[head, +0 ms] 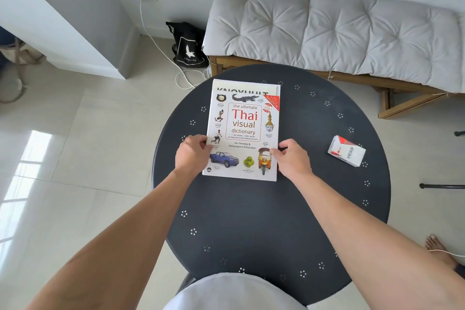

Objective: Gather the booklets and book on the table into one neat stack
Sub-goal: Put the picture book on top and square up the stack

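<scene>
Both hands, left hand (192, 156) and right hand (293, 158), are gripping the Thai visual dictionary (242, 131) atop a booklet (271, 88) peeking out at twelve o'clock; only squaring seems left.

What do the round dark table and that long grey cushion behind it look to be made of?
The round dark table looks like painted metal with a matt finish: small clusters of punched holes show the pale floor through. The long grey cushion looks like soft woven fabric over padding, judging by its tufted dimples and creases.
</scene>
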